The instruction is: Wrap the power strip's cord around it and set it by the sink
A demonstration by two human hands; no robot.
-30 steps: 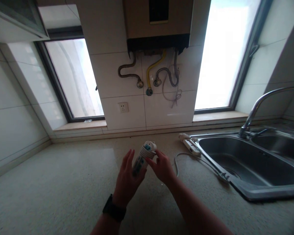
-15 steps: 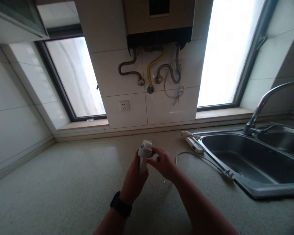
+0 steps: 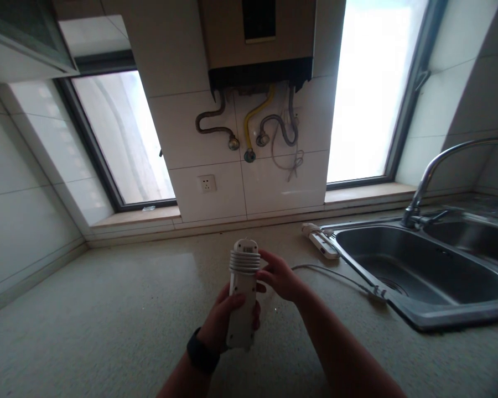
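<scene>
A white power strip [image 3: 242,309] is held upright above the counter, its screwed back face toward me. My left hand [image 3: 219,318] is closed around its lower half, thumb across the back. Several turns of white cord [image 3: 244,262] wrap the upper end. At the right side of these turns, my right hand [image 3: 279,276] pinches the cord with thumb and fingers. From that hand the loose cord [image 3: 336,271] runs right over the counter to a plug [image 3: 379,292] at the sink's edge.
A second power strip [image 3: 323,244] with wound cord lies against the steel sink [image 3: 398,260]. The faucet [image 3: 421,188] arches over the sink. A water heater [image 3: 259,44] with hoses hangs on the tiled wall above a socket [image 3: 207,183]. The speckled counter [image 3: 108,320] stretches left.
The power strip has turned from edge-on so its broad back now faces me. My right hand has moved slightly along with the cord, and the camera view has shifted a little.
</scene>
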